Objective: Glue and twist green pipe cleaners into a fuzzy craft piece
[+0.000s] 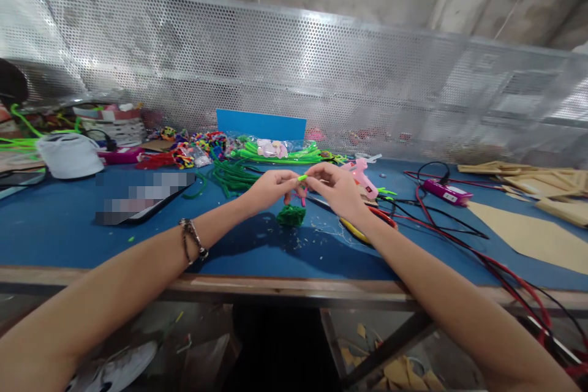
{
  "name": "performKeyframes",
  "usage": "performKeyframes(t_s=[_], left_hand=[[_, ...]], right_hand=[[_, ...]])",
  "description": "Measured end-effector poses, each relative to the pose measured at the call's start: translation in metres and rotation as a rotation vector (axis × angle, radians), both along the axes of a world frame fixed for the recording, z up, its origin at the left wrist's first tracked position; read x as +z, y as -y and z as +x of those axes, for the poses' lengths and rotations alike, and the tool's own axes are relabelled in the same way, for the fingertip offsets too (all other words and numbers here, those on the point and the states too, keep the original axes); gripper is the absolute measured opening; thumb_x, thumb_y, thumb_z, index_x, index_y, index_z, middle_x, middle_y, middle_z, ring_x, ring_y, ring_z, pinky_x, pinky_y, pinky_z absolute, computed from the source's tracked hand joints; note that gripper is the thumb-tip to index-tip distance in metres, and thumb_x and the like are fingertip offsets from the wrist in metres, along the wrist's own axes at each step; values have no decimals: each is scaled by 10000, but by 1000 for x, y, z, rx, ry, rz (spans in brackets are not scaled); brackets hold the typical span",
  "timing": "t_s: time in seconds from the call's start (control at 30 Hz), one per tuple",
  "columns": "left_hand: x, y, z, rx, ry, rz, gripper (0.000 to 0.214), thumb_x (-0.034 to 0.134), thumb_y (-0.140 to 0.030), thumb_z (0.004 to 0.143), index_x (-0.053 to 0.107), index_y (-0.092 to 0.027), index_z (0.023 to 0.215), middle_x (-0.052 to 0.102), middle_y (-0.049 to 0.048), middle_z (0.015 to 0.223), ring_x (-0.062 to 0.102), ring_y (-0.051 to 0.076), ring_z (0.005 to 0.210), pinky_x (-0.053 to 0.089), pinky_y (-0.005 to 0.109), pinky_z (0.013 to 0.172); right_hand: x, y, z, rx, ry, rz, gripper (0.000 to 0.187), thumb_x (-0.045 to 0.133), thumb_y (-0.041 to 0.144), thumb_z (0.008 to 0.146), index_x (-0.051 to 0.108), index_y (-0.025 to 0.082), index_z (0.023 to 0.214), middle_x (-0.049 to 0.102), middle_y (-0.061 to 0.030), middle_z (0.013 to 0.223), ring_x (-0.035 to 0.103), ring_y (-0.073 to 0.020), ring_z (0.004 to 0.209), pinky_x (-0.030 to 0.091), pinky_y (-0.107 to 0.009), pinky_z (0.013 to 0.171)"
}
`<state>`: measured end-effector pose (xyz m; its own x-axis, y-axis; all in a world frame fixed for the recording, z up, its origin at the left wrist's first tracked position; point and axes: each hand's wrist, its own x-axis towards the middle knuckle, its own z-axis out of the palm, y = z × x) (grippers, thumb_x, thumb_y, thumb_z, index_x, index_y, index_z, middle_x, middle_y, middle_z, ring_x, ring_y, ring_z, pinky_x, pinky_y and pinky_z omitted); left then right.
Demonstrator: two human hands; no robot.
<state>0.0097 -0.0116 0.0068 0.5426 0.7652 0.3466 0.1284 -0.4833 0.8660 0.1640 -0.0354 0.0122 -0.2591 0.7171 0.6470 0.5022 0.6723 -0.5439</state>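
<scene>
My left hand (277, 188) and my right hand (334, 188) meet over the middle of the blue table. Between their pinched fingertips is a short bright green pipe cleaner piece (302, 178). Just below the fingers sits a dark green fuzzy clump (291, 215), with a bit of pink above it; whether it is joined to the held piece I cannot tell. Scissors with yellow and orange handles (356, 231) lie partly hidden under my right wrist. Behind that hand rests a pink glue gun (364, 179). Dark green pipe cleaners (232, 177) are heaped beyond my left hand.
A phone-like device (147, 196) lies at left, near a white cloth pouch (70, 155). Brighter green stems (257, 152) and colourful bundles (215, 144) line the back. Red and black cables (452, 236), a purple box (447, 192) and brown card (533, 233) occupy the right.
</scene>
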Motion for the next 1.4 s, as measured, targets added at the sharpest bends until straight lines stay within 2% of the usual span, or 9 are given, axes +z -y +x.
performKeyframes(t_s=[0.17, 0.37, 0.47, 0.7, 0.93, 1.07, 1.2, 1.33, 1.4], left_hand=[[-4, -2, -2, -63, -8, 6, 202, 421, -198, 775, 556, -128, 641, 624, 4, 649, 423, 26, 413, 351, 156, 450], [-1, 1, 0, 119, -2, 3, 165, 475, -216, 741, 559, -115, 640, 610, -3, 619, 411, 33, 422, 334, 156, 443], [1, 0, -1, 178, -24, 5, 190, 484, -251, 740, 566, -114, 637, 591, -13, 601, 407, 36, 439, 333, 156, 458], [-2, -3, 0, 49, -111, -19, 266, 407, -304, 783, 529, -123, 631, 554, -10, 610, 423, 49, 472, 351, 178, 499], [0, -1, 0, 59, -116, -38, 145, 464, -235, 748, 510, -122, 669, 528, -14, 588, 424, 56, 499, 343, 183, 504], [1, -2, -2, 38, -138, -15, 142, 475, -243, 733, 491, -125, 655, 518, -13, 586, 426, 63, 507, 348, 195, 514], [3, -4, -7, -11, -228, 118, 200, 418, -299, 761, 511, -123, 742, 548, 27, 697, 458, 96, 594, 380, 234, 593], [-3, -7, -12, -111, -580, 457, 426, 565, -404, 657, 521, -170, 1011, 491, 75, 1024, 416, 203, 928, 325, 337, 821], [-7, -9, -14, -133, -724, 535, 497, 604, -434, 619, 520, -191, 1044, 456, 76, 1040, 377, 230, 968, 294, 362, 853]], right_hand=[[1, 1, 0, 35, 35, -3, 41, 521, 191, 714, 529, 154, 696, 542, 5, 670, 485, -80, 592, 395, -209, 536], [0, 0, 1, -27, 192, 169, 77, 503, 156, 731, 515, 154, 655, 527, 5, 649, 474, -86, 604, 393, -210, 564], [-1, -1, 1, -51, 231, 186, 96, 508, 145, 728, 516, 154, 632, 515, 12, 603, 461, -87, 569, 378, -200, 525], [-3, -2, 1, -63, 220, 232, 72, 510, 144, 736, 525, 156, 667, 555, 3, 626, 500, -95, 571, 396, -208, 545], [-4, -3, 3, -81, 368, 377, 87, 497, 134, 747, 528, 158, 670, 559, -3, 641, 492, -104, 607, 373, -216, 569], [-3, -1, 3, -61, 413, 387, 95, 480, 127, 751, 536, 162, 682, 568, -12, 672, 495, -108, 631, 376, -226, 584], [1, 0, 4, -34, 260, 249, 70, 496, 166, 743, 547, 166, 695, 575, -3, 662, 506, -96, 607, 399, -222, 572], [5, -3, 12, -42, 106, 98, 48, 513, 195, 717, 552, 166, 715, 588, -7, 698, 527, -91, 618, 426, -222, 573], [6, -5, 17, -38, 81, 74, 50, 509, 204, 711, 546, 170, 712, 584, -5, 707, 526, -89, 627, 433, -227, 589]])
